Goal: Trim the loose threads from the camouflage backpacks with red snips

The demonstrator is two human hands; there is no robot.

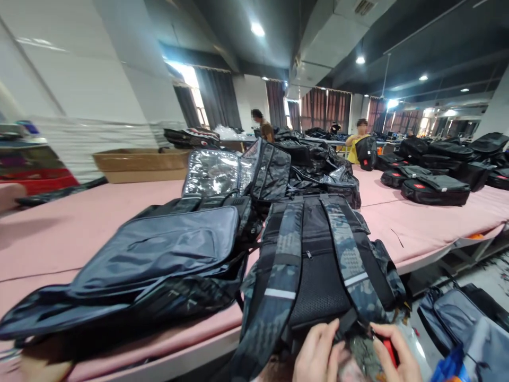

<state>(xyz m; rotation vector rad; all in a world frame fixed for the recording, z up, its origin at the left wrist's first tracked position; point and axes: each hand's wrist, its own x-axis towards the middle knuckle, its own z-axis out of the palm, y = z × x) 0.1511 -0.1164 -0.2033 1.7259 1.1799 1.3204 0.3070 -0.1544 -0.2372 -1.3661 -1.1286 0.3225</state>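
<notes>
Lying with its back panel up at the near edge of the pink-covered table point(99, 212), the camouflage backpack point(318, 297) has its lower end toward the two hands. Both shoulder straps point(350, 257) are already attached at the top, and the back zipper point(309, 255) looks closed, so the main making of this bag seems done. What is left is probably at the lower end, where the left hand point(318, 353) has its fingers closed on a black webbing strap point(347, 322). The right hand point(400, 358) is just beside it, curled around a red object point(391, 351), which is too much covered to be named; if this hand also pinches the strap, I cannot tell. Just to the left, a grey-lined bag point(170, 244) lies opened, and behind it a silver-lined bag point(214, 172) is also open, so these two appear less advanced. Farther right, black backpacks point(445, 192) with red labels point(420, 186) lie closed and look complete. Near them stands a person in yellow point(352, 153), and a cardboard box point(143, 172) is on the left part of the table.
</notes>
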